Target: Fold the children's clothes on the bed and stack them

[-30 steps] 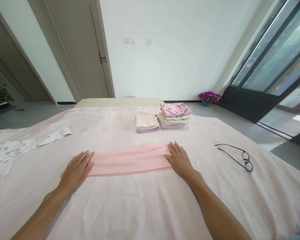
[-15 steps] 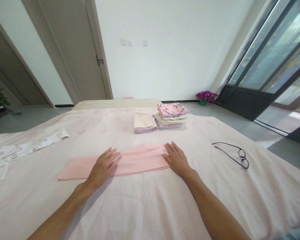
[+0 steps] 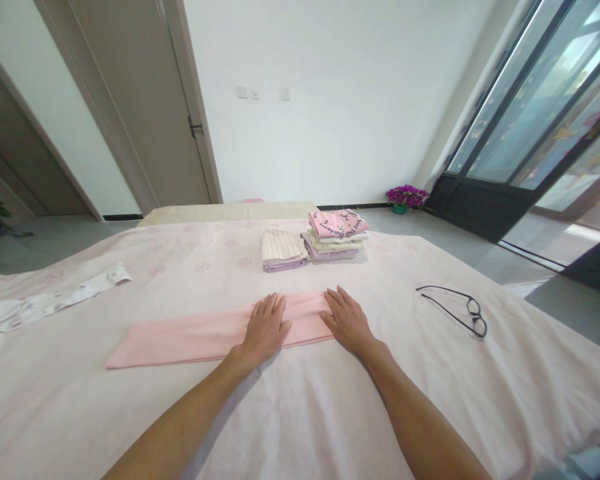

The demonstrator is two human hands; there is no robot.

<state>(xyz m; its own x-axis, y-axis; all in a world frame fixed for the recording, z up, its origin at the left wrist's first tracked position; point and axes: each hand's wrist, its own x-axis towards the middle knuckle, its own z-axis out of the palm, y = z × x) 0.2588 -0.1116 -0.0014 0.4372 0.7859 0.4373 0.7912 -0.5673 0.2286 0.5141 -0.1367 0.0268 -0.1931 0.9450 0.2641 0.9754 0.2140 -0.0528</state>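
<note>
A long pink folded garment [image 3: 190, 337] lies flat across the bed in front of me; its exact kind cannot be made out. My left hand [image 3: 267, 327] rests palm down on it, right of its middle, fingers stretched out. On its right end lies my right hand [image 3: 347, 321], also flat with the fingers extended. A short stretch of pink cloth shows between the two hands. Beyond them sit a folded striped cloth [image 3: 283, 250] and a stack of folded clothes with a pink printed shirt [image 3: 339, 223] on top.
Black-framed glasses [image 3: 473, 313] lie unfolded to the right on the pale bedsheet [image 3: 300, 413]. A white patterned garment [image 3: 60, 297] is spread at the left. Purple flowers in a green pot [image 3: 400, 208] stand on the floor by the glass door.
My left hand has slid right along the pink garment, closer to my right hand. The right hand stays at the garment's right end. The view has shifted slightly.
</note>
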